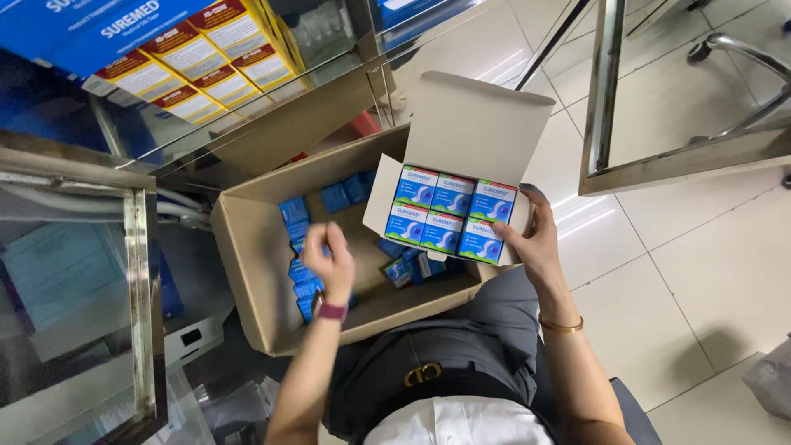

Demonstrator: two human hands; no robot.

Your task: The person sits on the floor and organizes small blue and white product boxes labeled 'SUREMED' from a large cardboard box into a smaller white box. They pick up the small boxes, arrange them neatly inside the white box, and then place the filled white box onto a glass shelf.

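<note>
My right hand holds an open white carton by its lower right corner, lid flap up. Inside it stand several small blue-and-white packets in two rows. My left hand hangs over a large open brown cardboard box, fingers curled and blurred; I cannot tell whether it holds anything. Loose small blue packets lie scattered on the bottom of the brown box under and around that hand. A dark band sits on my left wrist and a gold bangle on my right.
A glass display counter with a metal frame stands at the left. Stacked yellow-and-red boxes and a blue carton sit behind glass at the top left. Another metal-framed glass panel is at the right over white floor tiles.
</note>
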